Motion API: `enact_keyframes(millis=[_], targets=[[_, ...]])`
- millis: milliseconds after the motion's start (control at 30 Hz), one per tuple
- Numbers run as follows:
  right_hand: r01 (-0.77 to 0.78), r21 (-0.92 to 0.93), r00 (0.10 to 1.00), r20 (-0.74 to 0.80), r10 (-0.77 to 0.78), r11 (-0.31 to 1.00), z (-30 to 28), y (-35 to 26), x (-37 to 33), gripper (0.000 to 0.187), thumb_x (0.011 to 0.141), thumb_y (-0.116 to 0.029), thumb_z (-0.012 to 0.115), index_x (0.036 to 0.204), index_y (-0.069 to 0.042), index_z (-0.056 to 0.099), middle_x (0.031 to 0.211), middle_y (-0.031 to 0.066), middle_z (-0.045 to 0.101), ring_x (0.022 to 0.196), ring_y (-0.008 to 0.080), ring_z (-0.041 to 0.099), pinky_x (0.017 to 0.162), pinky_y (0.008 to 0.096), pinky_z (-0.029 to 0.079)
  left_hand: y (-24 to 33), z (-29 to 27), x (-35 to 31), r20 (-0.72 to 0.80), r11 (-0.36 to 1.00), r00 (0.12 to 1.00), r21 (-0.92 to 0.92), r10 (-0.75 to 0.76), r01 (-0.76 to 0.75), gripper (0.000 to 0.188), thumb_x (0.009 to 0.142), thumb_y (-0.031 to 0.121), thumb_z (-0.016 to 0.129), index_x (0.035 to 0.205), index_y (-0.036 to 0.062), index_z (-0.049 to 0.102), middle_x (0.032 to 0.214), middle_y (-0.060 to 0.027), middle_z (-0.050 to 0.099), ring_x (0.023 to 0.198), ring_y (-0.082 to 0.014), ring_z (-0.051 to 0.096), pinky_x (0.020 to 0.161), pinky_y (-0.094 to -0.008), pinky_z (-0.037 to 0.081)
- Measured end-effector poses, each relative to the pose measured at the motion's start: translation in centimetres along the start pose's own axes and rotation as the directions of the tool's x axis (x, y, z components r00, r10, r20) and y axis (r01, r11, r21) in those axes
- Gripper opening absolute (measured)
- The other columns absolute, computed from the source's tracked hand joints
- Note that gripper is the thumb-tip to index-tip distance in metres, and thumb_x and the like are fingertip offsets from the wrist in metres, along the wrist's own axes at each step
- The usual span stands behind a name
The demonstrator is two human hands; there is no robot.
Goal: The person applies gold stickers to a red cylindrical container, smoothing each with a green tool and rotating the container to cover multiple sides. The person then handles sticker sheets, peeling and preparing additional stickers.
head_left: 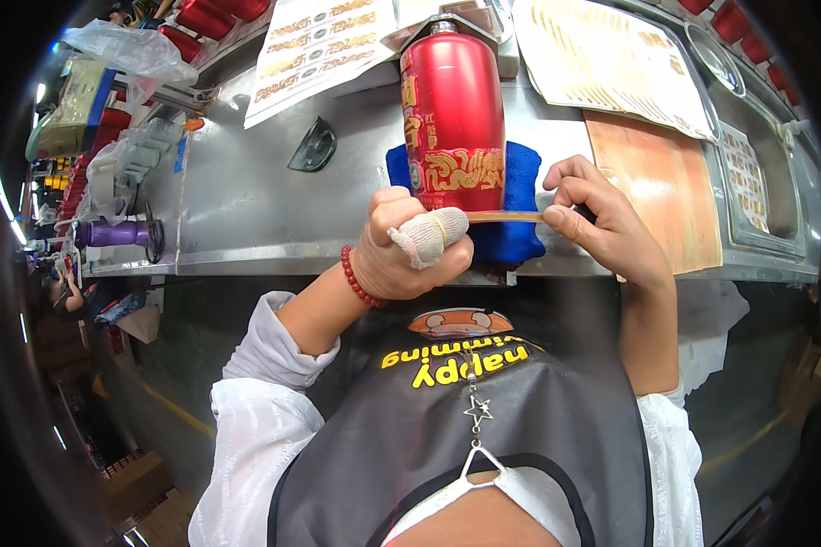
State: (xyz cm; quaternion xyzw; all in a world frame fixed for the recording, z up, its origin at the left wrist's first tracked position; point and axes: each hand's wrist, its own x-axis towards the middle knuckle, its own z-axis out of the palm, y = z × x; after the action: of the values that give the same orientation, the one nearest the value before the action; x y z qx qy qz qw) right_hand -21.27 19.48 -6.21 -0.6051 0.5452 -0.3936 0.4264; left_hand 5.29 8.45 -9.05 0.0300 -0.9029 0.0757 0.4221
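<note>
A glossy red bottle [461, 100] with gold dragon decoration lies on a folded blue cloth [524, 173], its neck pointing away from me. Just in front of its base, a thin gold-coloured strip [506, 217] is stretched level between my hands. My left hand [401, 244] is closed at the strip's left end, its thumb wrapped in a pale cloth cover [429, 235] held by a rubber band. At the other end, my right hand [602, 219] pinches the strip between thumb and finger. Whether the strip touches the bottle, I cannot tell.
On the metal worktop [237, 201] lie a dark translucent scraper [314, 146] and a sheet of gold decals [315, 50]. More decal sheets [611, 64] rest beside a wooden board [657, 182] on the right. A sink [789, 196] with a tray stands beyond it.
</note>
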Motion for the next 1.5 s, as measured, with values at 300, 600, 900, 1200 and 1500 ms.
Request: enact_keyframes(millis=[300, 600, 900, 1200, 1500], targets=[[0.008, -0.007, 1.0, -0.01, -0.008, 1.0, 0.2, 0.0, 0.2, 0.024, 0.096, -0.022, 0.068, 0.085, -0.004, 0.056, 0.11, 0.0046, 0.049, 0.093, 0.013, 0.046, 0.08, 0.0263, 0.041, -0.1, -0.4, 0.1, 0.108, 0.999, 0.994, -0.051, 0.012, -0.006, 0.033, 0.062, 0.01, 0.079, 0.087, 0.0278, 0.068, 0.112, 0.0036, 0.056, 0.103, -0.0221, 0.047, 0.083, -0.0374, 0.044], [-0.002, -0.012, 1.0, -0.023, 0.002, 1.0, 0.5, 0.4, 0.4, 0.024, 0.096, -0.021, 0.068, 0.086, -0.003, 0.056, 0.11, 0.0049, 0.049, 0.095, 0.0133, 0.046, 0.082, 0.0256, 0.041, -0.3, -0.3, 1.0, 0.151, 0.998, 0.987, -0.056, 0.044, -0.036, 0.035, 0.061, 0.01, 0.078, 0.092, 0.0258, 0.069, 0.109, 0.0026, 0.054, 0.105, -0.0219, 0.044, 0.087, -0.0366, 0.042], [0.029, -0.069, 1.0, -0.01, -0.03, 0.997, 0.8, 0.2, 0.5, 0.024, 0.096, -0.02, 0.069, 0.087, -0.002, 0.055, 0.11, 0.0058, 0.048, 0.096, 0.0137, 0.047, 0.082, 0.0261, 0.042, 0.1, -0.5, 0.7, 0.151, 0.998, 0.988, -0.067, 0.007, 0.003, 0.034, 0.059, 0.011, 0.079, 0.087, 0.0294, 0.07, 0.111, 0.0019, 0.053, 0.105, -0.0236, 0.044, 0.083, -0.0358, 0.043], [0.052, -0.074, 0.999, -0.007, -0.053, 0.996, 1.1, 0.0, 0.8, 0.026, 0.096, -0.02, 0.069, 0.086, -0.002, 0.054, 0.109, 0.0064, 0.048, 0.095, 0.0145, 0.047, 0.081, 0.0265, 0.042, 0.4, -0.6, -0.1, 0.143, 0.997, 0.987, -0.023, -0.067, 0.071, 0.034, 0.061, 0.01, 0.079, 0.087, 0.0291, 0.071, 0.107, 0.0004, 0.051, 0.102, -0.0242, 0.045, 0.082, -0.0356, 0.043], [0.063, -0.085, 0.998, -0.015, -0.065, 0.994, 1.4, -0.5, 1.0, 0.026, 0.095, -0.019, 0.07, 0.085, -0.001, 0.054, 0.109, 0.0068, 0.049, 0.095, 0.0157, 0.048, 0.082, 0.0268, 0.042, 0.4, -0.6, -0.3, 0.098, 0.998, 0.993, -0.013, -0.062, 0.064, 0.034, 0.058, 0.009, 0.078, 0.082, 0.0302, 0.068, 0.105, -0.0005, 0.048, 0.103, -0.0238, 0.045, 0.084, -0.0374, 0.043]])
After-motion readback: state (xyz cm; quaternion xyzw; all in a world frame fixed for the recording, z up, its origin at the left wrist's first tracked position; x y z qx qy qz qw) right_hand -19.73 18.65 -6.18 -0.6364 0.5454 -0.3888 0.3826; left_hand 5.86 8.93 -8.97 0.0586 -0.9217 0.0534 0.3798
